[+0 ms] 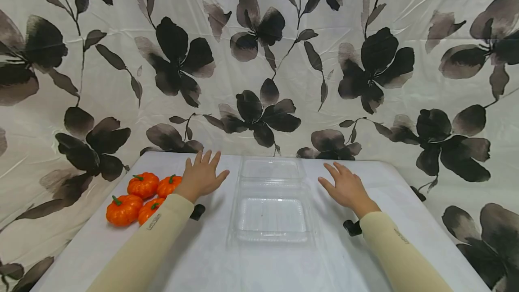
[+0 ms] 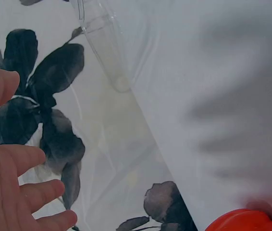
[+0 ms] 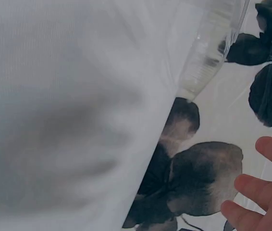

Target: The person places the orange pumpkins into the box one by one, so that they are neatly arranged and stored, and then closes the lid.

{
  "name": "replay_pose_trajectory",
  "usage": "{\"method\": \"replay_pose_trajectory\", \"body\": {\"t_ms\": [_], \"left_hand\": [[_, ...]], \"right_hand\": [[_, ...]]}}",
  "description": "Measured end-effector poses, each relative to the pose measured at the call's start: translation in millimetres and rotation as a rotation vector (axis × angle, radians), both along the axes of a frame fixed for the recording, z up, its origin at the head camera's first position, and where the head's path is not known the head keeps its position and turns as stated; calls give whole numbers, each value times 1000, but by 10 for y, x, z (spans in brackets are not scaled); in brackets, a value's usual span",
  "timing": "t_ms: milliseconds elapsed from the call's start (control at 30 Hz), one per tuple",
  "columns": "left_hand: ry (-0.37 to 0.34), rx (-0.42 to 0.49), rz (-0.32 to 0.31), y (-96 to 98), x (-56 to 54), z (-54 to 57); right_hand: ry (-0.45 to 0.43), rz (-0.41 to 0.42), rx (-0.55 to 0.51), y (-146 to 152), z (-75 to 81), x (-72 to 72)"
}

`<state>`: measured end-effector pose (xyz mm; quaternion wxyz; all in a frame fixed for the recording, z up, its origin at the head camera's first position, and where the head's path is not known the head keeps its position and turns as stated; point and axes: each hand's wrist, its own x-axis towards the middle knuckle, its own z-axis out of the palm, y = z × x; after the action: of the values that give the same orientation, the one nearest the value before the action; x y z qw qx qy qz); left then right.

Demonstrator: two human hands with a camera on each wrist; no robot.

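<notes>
Between my two hands, a clear plastic clamshell box [image 1: 272, 238] lies on the white table with its lid [image 1: 271, 169] folded back. To its left hovers my left hand [image 1: 201, 177], fingers spread, holding nothing. Several small orange pumpkins [image 1: 124, 210] with green stems sit beside that hand and forearm, partly covered by them. On the box's other side is my right hand [image 1: 345, 187], its fingers extended and holding nothing. Both wrist views show the fingers stretched out, with shadows on the tabletop. A pumpkin [image 2: 245, 221] shows at the lower edge of the left wrist view.
The white table [image 1: 365, 265] ends at a back edge against a pale curtain [image 1: 316, 102] printed with dark flowers. Each wrist carries a small black camera mount [image 1: 198, 212]. The pumpkins stand near the table's left edge.
</notes>
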<state>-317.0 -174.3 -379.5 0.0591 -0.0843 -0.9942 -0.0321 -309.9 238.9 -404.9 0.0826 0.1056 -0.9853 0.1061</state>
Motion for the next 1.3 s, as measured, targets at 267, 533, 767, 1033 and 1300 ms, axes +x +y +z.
{"method": "replay_pose_trajectory", "body": {"t_ms": [267,533,767,1033,1300], "left_hand": [[-13,13,5,-7,65,-6],[-15,36,12,-49,124,-18],[-26,40,25,-93,162,-50],[-15,43,33,-138,259,-56],[21,28,39,-205,326,-87]], "right_hand": [[2,19,-36,-21,-63,80],[-26,28,-97,-43,-114,168],[-69,43,-142,-68,-184,214],[-122,35,-192,-125,-233,265],[-193,33,-263,-184,-258,300]]}}
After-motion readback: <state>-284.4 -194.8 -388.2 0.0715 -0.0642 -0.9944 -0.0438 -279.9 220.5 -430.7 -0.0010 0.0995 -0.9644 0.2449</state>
